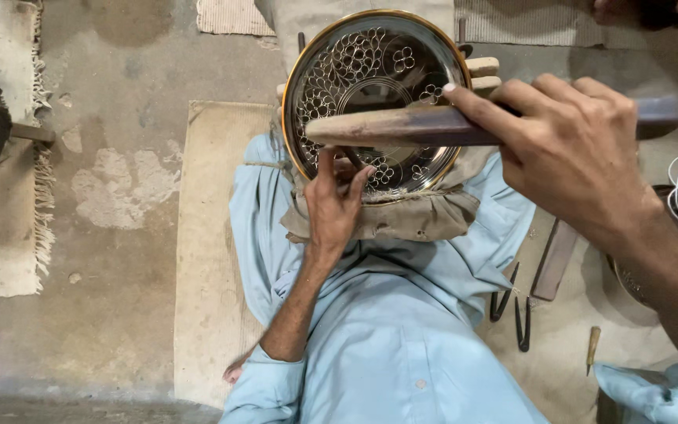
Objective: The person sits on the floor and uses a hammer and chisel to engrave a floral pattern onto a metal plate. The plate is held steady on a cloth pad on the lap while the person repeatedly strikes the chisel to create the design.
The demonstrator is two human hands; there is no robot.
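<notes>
The engraved metal plate (374,98) leans on a cloth pad (410,220) in the lap; left hand (335,204) pinches a small tool against its lower face; right hand (574,153) grips a wooden mallet (402,127) across it; a stray blow could strike the fingers or dent the pattern.
</notes>
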